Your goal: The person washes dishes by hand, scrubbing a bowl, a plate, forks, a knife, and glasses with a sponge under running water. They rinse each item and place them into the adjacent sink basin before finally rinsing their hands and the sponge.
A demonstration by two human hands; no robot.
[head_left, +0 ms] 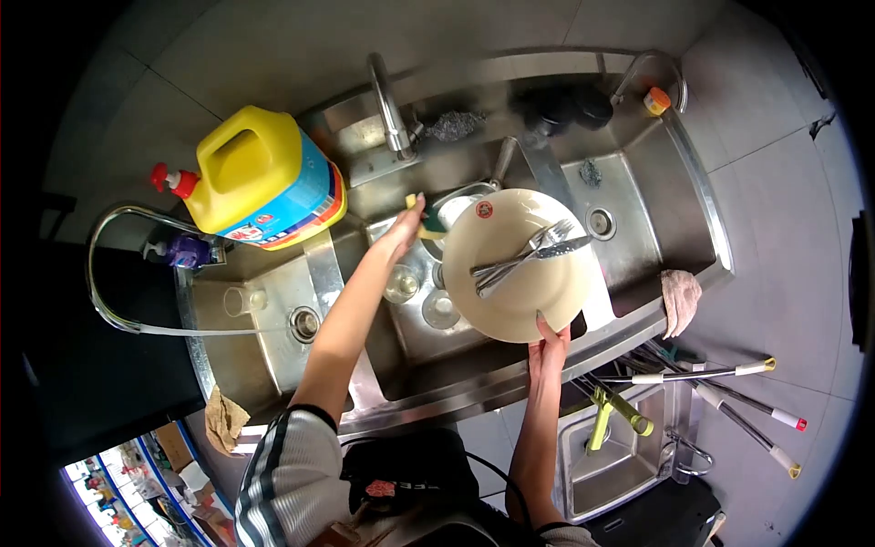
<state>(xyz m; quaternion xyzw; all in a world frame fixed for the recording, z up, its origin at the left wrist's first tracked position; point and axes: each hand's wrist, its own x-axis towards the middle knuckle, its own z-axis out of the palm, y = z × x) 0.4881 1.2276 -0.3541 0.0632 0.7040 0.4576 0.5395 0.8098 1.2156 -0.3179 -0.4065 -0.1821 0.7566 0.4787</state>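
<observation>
My right hand (550, 346) grips the near rim of a large cream plate (515, 310), thumb on top. The plate is held over the middle sink basin, and a red round mark shows near its far edge. Several forks and a knife (563, 248) lie crossed on it. Just left of the plate, my left hand (407, 226) is closed on a yellow and green sponge (432, 221). Partly hidden behind the plate is a white dish (456, 211) with a metal handle near it. Glasses (441, 310) stand in the basin below.
A big yellow detergent jug (260, 173) with a red pump stands back left. The left basin (273, 351) holds a glass. Steel wool (591, 172) lies in the right basin, and a rag (679, 301) drapes over its edge. Several long-handled tools (720, 401) jut out at right.
</observation>
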